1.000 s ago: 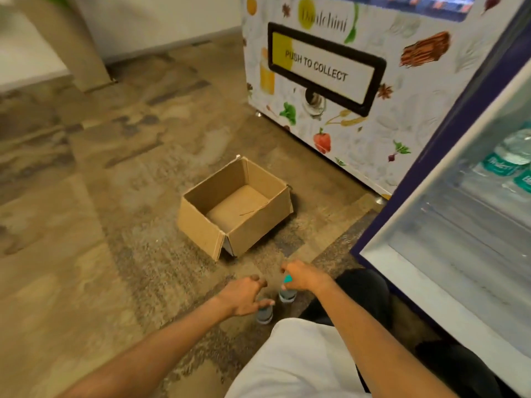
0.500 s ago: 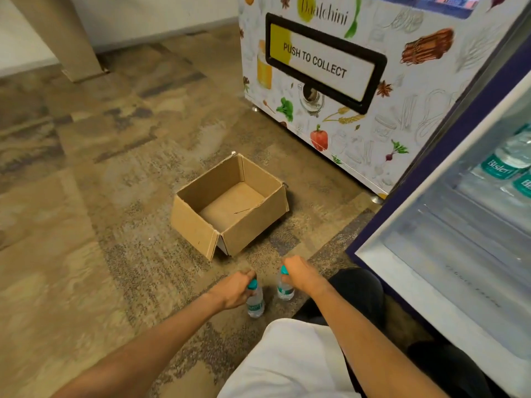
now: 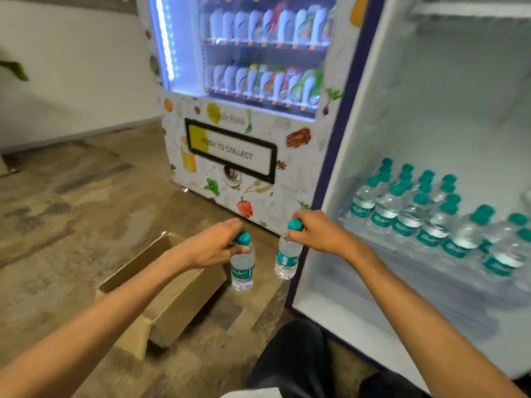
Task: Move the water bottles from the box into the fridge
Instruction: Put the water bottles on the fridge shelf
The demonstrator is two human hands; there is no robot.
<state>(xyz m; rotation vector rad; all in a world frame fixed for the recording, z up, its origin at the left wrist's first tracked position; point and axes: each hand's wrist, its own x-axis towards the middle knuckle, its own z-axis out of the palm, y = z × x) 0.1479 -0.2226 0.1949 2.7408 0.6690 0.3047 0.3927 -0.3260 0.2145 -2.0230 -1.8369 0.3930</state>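
Each hand clamps a bottle by its neck: left hand (image 3: 214,247), right hand (image 3: 319,232), just left of the fridge (image 3: 431,110), whose shelf holds rows already; the box (image 3: 184,294) looks nearly done.
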